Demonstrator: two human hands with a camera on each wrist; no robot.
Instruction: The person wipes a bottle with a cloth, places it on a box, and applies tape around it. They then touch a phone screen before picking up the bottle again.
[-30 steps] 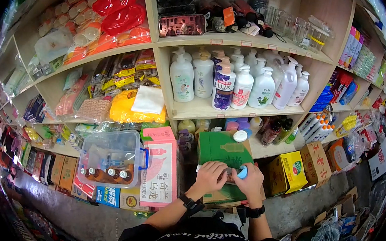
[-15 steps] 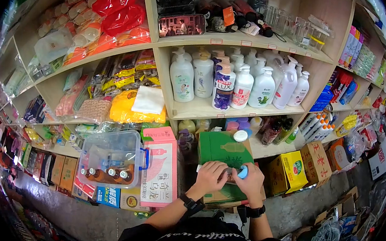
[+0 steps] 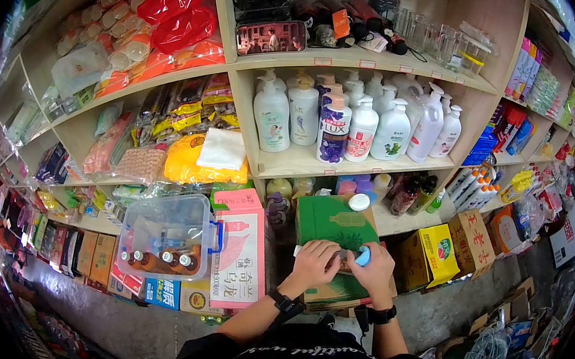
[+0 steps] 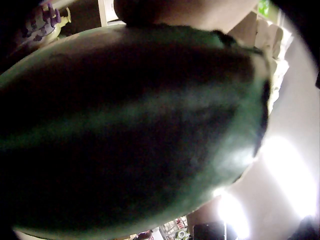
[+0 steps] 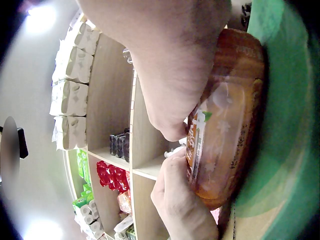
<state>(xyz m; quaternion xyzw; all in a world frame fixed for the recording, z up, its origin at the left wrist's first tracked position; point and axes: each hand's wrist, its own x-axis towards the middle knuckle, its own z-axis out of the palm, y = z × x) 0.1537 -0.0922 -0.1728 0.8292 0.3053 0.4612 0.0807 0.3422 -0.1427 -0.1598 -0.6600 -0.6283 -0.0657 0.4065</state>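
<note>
On the green carton (image 3: 329, 218) lies a bottle of amber-brown liquid (image 5: 225, 135), mostly covered by both hands in the head view. My left hand (image 3: 315, 262) curls its fingers over the bottle's left part, where a white end shows. With my right hand (image 3: 372, 271), I hold a small light-blue item (image 3: 362, 257) against the bottle's right part. The right wrist view shows the bottle's printed label between the right hand (image 5: 165, 65) and the left hand (image 5: 180, 200). A dark green rounded surface (image 4: 130, 130), too close to identify, fills the left wrist view.
A clear bin (image 3: 166, 227) with several brown bottles stands left, beside a pink and white carton (image 3: 239, 265). Pump bottles (image 3: 333, 132) line the shelf ahead. A yellow carton (image 3: 436, 253) stands on the right. A white round lid (image 3: 358, 202) sits behind the green carton's top.
</note>
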